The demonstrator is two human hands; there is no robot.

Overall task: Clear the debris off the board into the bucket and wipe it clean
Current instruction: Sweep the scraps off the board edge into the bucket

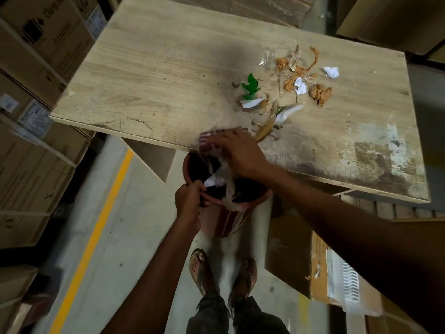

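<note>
Debris (297, 79) lies beyond the right hand (240, 153), pressed flat on a blurred cloth (206, 139); left hand (189, 200) grips the bucket (218, 224) rim.

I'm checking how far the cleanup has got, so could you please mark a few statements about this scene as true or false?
1. The left hand grips the rim of the bucket. True.
2. The bucket stands on top of the board. False: it is held below the board's near edge.
3. The board is free of debris. False: crumpled white paper, a green scrap and brown scraps lie on it.
4. The right hand is at the board's near edge, above the bucket. True.
5. A white paper piece shows at the bucket's mouth. True.
</note>
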